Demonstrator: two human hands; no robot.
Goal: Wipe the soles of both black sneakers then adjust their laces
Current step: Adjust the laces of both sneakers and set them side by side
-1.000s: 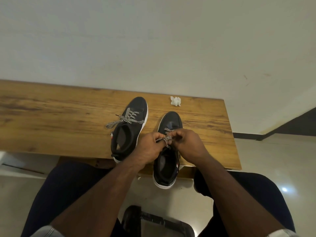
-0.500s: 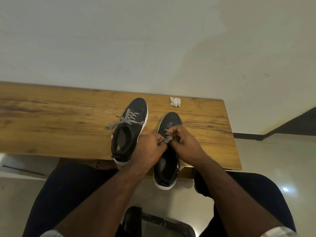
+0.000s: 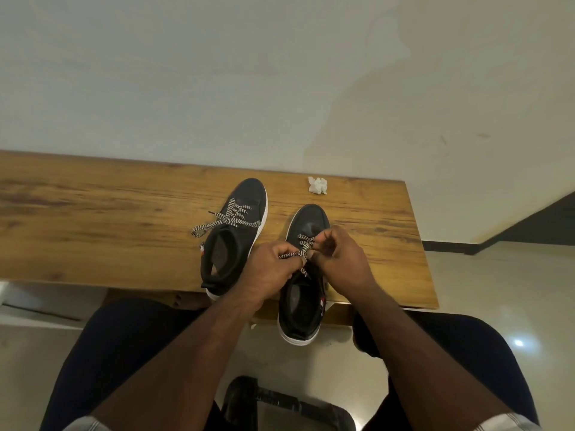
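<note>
Sneakers: two black sneakers with white soles are standing upright on the wooden table, toes pointing toward the wall.
Right sneaker: it is sitting at the near edge of the table, its heel hanging out over the edge above the floor; both hands are working over its lacing.
Left sneaker: it is standing just beside the other one, farther onto the table, with its opening facing the person and nothing touching it.
Left hand: its fingers are curling round a strand of the right sneaker's lace, pinching it near the knuckles and drawing it toward the left.
Right hand: its fingers are bending inward over the eyelets, thumb and fingertips closing on the same checkered lace just beside the left hand; exactly which strand it is holding cannot be told.
Left sneaker's lace: it is lying loose, one end trailing off the shoe's side onto the wood.
Tissue: a crumpled white wad is lying near the table's far edge, apart from both shoes.
Person: sitting at the table, knees in dark trousers showing below its edge, both forearms reaching forward.
</note>
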